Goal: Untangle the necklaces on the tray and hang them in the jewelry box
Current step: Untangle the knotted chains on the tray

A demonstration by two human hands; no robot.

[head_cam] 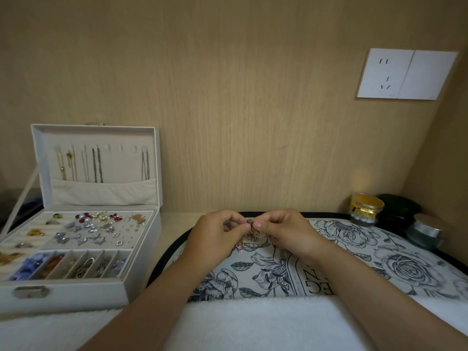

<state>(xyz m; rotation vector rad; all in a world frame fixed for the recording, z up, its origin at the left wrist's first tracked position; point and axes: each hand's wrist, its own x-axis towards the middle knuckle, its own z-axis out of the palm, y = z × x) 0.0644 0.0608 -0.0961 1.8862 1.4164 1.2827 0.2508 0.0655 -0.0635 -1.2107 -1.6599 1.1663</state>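
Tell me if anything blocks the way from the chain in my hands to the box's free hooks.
Nothing visible does. The left hand and right hand pinch the chain above the tray; the box stands open to their left, lid upright, free hooks between hung chains.

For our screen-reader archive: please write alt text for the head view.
A left hand and a right hand pinch a tangled gold necklace over a floral tray. To the left stands an open jewelry box, with several hung necklaces in its lid.
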